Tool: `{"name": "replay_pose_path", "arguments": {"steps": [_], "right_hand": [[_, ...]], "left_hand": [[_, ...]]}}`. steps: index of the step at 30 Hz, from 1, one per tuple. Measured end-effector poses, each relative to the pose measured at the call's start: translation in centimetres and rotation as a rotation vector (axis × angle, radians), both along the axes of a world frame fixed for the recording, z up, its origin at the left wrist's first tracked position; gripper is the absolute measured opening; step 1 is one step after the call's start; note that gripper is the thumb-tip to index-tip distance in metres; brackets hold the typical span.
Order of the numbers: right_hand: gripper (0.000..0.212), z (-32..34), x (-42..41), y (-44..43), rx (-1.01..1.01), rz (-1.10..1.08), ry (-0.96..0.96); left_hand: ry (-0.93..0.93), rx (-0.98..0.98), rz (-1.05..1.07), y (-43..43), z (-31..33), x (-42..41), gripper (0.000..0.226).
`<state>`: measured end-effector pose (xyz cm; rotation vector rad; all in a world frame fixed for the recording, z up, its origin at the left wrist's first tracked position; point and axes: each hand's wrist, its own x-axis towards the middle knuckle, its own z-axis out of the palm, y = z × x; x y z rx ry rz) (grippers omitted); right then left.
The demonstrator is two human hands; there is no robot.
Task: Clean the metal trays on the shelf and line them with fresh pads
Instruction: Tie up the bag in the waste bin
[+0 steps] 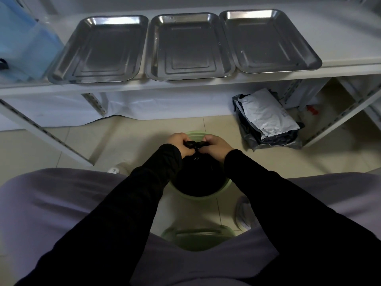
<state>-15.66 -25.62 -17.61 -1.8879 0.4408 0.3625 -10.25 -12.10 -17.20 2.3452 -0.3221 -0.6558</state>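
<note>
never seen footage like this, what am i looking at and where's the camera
No machine here: one camera worn on a person's head looks down at their own hands. The left hand and right hand grip the gathered top of a black bin bag sitting in a green bin on the floor. Ahead, three metal trays lie side by side on a white shelf, with no pads in them. At the right, grey mailer bags lie on the floor.
</note>
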Motion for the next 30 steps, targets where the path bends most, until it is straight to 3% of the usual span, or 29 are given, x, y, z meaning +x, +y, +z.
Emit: {"name": "replay_pose_path", "arguments": {"steps": [6, 11, 15, 20, 26, 30], "right_hand": [[0.028, -0.1, 0.1, 0.0, 0.011, -0.03, 0.005], [0.016, 0.7, 0.3, 0.1, 0.088, -0.026, 0.055], [0.016, 1.0, 0.4, 0.2, 0.264, -0.099, 0.134], [0.034, 0.5, 0.4, 0.2, 0.274, -0.169, 0.195], [0.046, 0.4, 0.1, 0.1, 0.236, -0.115, 0.17], [0.03, 0.6, 0.1, -0.3, 0.244, -0.103, 0.117]], "left_hand": [[-0.147, 0.111, -0.023, -0.1, 0.5, -0.3, 0.015], [-0.145, -0.021, 0.078, -0.2, 0.3, -0.8, 0.019], [-0.17, -0.107, 0.129, -0.1, 0.3, -0.8, 0.025], [-0.04, -0.259, 0.117, 0.0, 0.0, -0.7, 0.041], [0.092, -0.34, 0.097, 0.1, 0.0, -0.7, 0.019], [0.089, -0.353, 0.118, 0.1, 0.1, -0.5, 0.03]]}}
